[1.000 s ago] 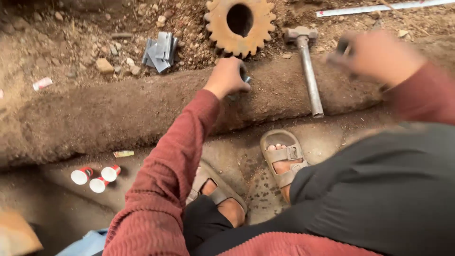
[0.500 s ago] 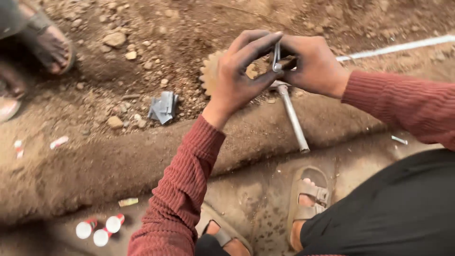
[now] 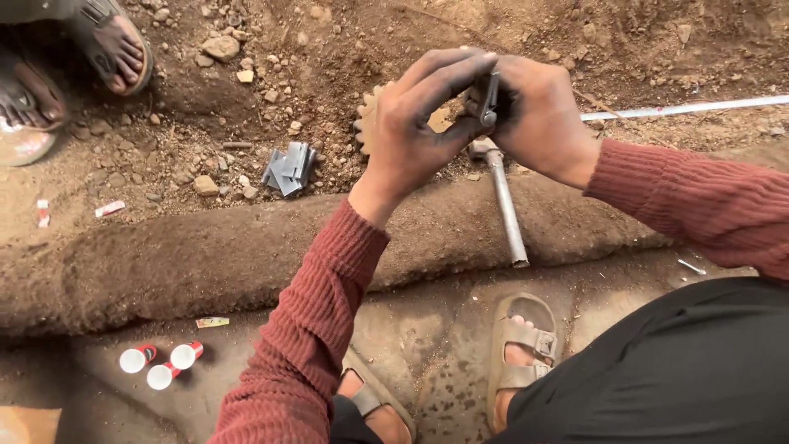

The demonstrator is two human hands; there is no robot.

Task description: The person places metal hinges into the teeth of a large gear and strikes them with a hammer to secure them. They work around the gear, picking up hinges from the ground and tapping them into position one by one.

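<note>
Both hands gripping a small metal part above the toothed gear.

Since the earlier frames, the left hand (image 3: 419,123) and right hand (image 3: 538,115) are meeting, fingers clenching a dark, narrow metal part (image 3: 488,99), largely hidden between them. Beneath, the rusty toothed gear (image 3: 374,115) is lying mostly covered; right of the gear, a smooth steel hammer (image 3: 503,201) is resting on crumbly soil.

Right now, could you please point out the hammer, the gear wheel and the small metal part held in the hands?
hammer (image 3: 505,212), head view, on its handle.
gear wheel (image 3: 367,117), head view, toothed left edge.
small metal part (image 3: 490,97), head view, its middle.
</note>
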